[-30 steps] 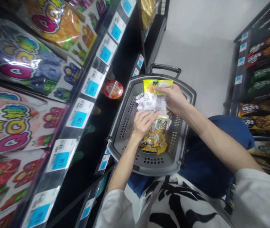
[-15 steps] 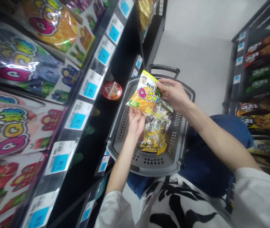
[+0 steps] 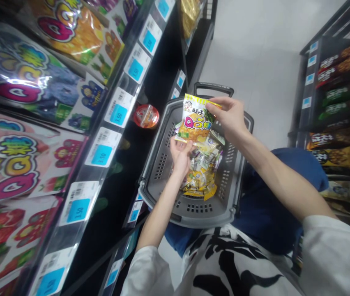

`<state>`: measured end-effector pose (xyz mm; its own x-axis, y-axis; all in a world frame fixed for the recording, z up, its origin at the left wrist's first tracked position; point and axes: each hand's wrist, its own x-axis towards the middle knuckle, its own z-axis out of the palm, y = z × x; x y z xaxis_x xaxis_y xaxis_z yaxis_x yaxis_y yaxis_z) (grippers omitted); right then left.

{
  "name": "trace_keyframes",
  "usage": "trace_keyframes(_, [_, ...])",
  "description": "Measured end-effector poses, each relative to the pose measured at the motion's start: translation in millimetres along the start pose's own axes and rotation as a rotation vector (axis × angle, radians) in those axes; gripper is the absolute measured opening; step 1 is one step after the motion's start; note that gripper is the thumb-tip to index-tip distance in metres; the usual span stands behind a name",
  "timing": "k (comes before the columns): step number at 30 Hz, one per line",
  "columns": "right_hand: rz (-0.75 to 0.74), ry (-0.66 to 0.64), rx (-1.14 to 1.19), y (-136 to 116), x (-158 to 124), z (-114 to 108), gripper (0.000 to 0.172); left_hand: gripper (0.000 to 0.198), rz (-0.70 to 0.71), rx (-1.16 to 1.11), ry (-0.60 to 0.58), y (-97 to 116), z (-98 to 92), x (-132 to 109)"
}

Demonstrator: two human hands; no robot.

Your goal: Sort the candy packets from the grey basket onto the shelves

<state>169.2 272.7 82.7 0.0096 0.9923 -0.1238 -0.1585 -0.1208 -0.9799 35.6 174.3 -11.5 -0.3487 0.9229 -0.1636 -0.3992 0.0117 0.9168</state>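
A small yellow and white candy bag (image 3: pixel 195 121) with colourful "QQ" lettering is held over a grey basket (image 3: pixel 155 187). My left hand (image 3: pixel 181 154) grips its bottom edge, thumb on the front. The fingers of my right hand (image 3: pixel 229 115) pinch its upper right corner. The printed front faces up towards me, nearly level. Below it, inside the basket, lies a heap of small yellow, green and white packets (image 3: pixel 201 176), partly hidden by the bag and my hands.
Large candy bags (image 3: pixel 17 164) fill the shelf at the left, behind blue price tags (image 3: pixel 99 152). A red round-lidded cup (image 3: pixel 146 116) sits beside the basket. Snack packs (image 3: pixel 338 158) line a right-hand shelf. The basket handle (image 3: pixel 213 88) stands at its far rim.
The candy bag has moved slightly right and turned more upright in view. Both hands have shifted slightly to the right with it, still gripping it.
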Motion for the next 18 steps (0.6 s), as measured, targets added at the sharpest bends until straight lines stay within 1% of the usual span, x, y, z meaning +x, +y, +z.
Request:
trace_keyframes(2, [0.003, -0.004, 0.000, 0, -1, 0, 0.026, 0.054, -0.002, 0.004, -0.004, 2, 0.5, -1])
trace_keyframes(6, [0.031, -0.026, 0.019, 3, 2, -3, 0.034, 0.057, 0.002, -0.058, -0.033, 7, 3.4, -3])
trace_keyframes(10, [0.084, -0.053, 0.055, 6, 4, -6, 0.041, 0.060, -0.017, -0.154, -0.018, 10, 6.7, -4])
trace_keyframes(12, [0.111, -0.092, 0.084, 6, 2, -6, 0.043, 0.062, -0.036, -0.189, -0.006, 12, 7.4, -4])
trace_keyframes(13, [0.123, -0.126, 0.094, 6, 0, -5, 0.044, 0.062, -0.048, -0.197, -0.003, 14, 7.4, -4])
trace_keyframes(15, [0.130, -0.234, 0.080, 7, -5, -2, 0.047, 0.063, -0.071, -0.196, -0.001, 17, 6.9, -5])
trace_keyframes(18, [0.064, -0.430, -0.069, 16, -5, 3, 0.051, 0.062, -0.046, -0.177, 0.008, 23, 5.4, -6])
